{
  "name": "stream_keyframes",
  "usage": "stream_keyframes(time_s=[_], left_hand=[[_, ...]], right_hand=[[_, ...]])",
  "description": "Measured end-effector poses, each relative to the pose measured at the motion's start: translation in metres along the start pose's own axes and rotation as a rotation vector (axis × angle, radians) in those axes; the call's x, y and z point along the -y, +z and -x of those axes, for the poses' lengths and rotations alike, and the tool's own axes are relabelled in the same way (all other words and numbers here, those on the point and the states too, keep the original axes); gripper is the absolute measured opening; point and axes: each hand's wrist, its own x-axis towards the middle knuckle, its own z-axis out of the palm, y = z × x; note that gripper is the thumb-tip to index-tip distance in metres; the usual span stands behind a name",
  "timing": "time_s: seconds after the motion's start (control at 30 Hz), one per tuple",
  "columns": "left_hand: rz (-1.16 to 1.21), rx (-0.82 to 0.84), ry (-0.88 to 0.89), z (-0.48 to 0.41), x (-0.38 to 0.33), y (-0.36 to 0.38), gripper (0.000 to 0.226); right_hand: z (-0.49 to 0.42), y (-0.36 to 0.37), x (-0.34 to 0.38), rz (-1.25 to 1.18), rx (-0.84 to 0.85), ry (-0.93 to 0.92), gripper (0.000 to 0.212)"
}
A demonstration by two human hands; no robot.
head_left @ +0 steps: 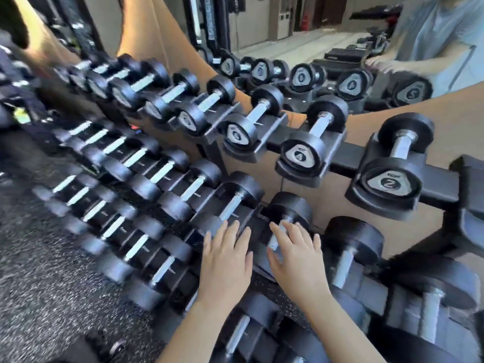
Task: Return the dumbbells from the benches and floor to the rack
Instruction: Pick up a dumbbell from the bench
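Note:
A three-tier black dumbbell rack (pixel 440 176) runs from upper left to lower right, filled with black round-headed dumbbells with silver handles. My left hand (pixel 226 260) hovers flat, fingers spread, over the middle tier, holding nothing. My right hand (pixel 294 254) is spread over the silver handle of a middle-tier dumbbell (pixel 288 208), fingers apart and not closed around it. A small dumbbell marked 2 (pixel 387 182) sits in its cradle on the top tier at right.
A mirror behind the rack reflects the top-tier dumbbells and a person in a grey-blue shirt (pixel 440 35). Speckled dark rubber floor (pixel 47 284) lies to the left. Gym machines (pixel 209 24) stand at the back. The view is motion-blurred.

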Motion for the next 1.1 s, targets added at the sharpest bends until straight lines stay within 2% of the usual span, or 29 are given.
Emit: stream_keyframes(time_s=[0.27,0.6,0.87,1.1], left_hand=[[-0.014,-0.08,-0.314,0.139,0.092,-0.059,0.046],[-0.011,-0.162,-0.669,0.335,0.163,-0.099,0.043],[0.002,-0.241,-0.912,0.424,0.199,-0.115,0.044],[-0.066,-0.244,-1.066,0.466,0.234,-0.117,0.044]], right_hand=[[0.077,0.007,0.14,-0.038,0.075,-0.265,0.051],[0.186,0.015,0.284,-0.083,0.155,-0.597,0.049],[0.245,0.029,0.368,-0.151,0.219,-0.839,0.051],[0.25,0.06,0.431,-0.161,0.293,-1.035,0.05]])
